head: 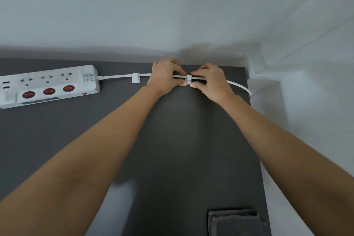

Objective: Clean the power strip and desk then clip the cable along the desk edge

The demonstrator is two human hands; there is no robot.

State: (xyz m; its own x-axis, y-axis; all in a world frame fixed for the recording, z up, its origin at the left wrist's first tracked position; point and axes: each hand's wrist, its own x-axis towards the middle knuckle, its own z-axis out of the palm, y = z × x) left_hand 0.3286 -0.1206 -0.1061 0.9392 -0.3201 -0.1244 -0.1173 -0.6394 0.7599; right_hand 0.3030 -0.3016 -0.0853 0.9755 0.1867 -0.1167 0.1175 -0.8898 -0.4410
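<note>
A white power strip (47, 85) with three red switches lies at the far left of the dark grey desk (172, 149). Its white cable (118, 76) runs right along the far edge, through a white clip (135, 78), and curves off the desk's right edge. A second white clip (189, 79) sits on the cable between my hands. My left hand (165, 76) pinches the cable and this clip from the left. My right hand (209, 81) pinches them from the right.
A folded dark grey cloth (235, 222) lies at the near right corner of the desk. A pale wall (172, 15) rises right behind the desk, and another wall (306, 92) stands past its right edge.
</note>
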